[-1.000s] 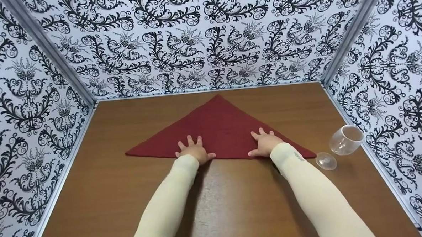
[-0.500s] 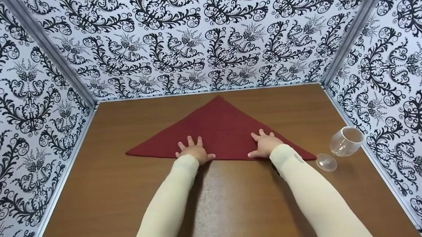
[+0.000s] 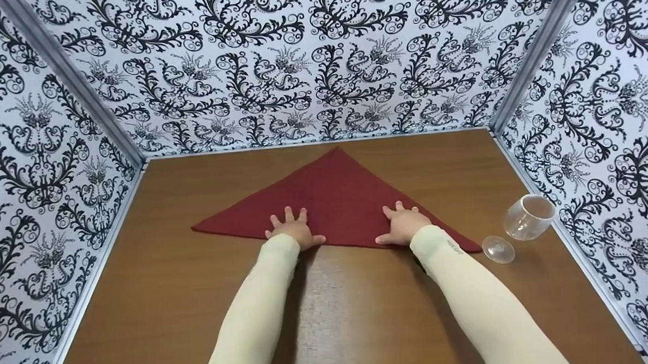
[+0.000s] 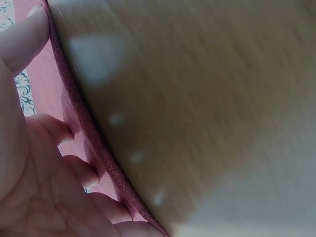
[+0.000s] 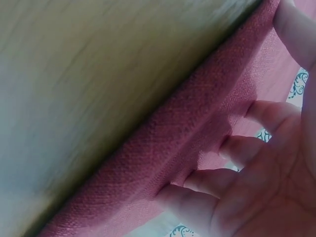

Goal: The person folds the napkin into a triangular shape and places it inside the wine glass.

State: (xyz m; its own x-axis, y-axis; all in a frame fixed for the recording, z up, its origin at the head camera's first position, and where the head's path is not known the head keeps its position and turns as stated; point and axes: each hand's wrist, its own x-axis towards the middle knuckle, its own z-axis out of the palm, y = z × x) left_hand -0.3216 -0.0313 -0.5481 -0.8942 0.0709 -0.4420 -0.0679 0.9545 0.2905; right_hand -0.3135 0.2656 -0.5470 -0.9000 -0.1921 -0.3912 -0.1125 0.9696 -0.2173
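A dark red cloth napkin (image 3: pixel 341 197), folded into a triangle, lies on the table with its point toward the back wall. My left hand (image 3: pixel 293 231) rests on the napkin near its front edge, left of the middle, fingers spread. Right of the middle, my right hand (image 3: pixel 405 225) presses on the same edge, its fingers spread too. In the left wrist view, the fingertips of the left hand (image 4: pixel 44 182) touch the cloth just behind its folded edge. The right wrist view has the right hand (image 5: pixel 276 182) touching the cloth in the same way.
A clear stemmed glass (image 3: pixel 528 219) stands at the right, its foot close to the napkin's right corner. Patterned walls (image 3: pixel 319 67) enclose the brown wooden table (image 3: pixel 143 299) at the back and on both sides.
The napkin has turned slightly: its left corner has shifted back and its right corner forward. Both hands have stayed spread on it, the left moving slightly left. The glass stands where it was.
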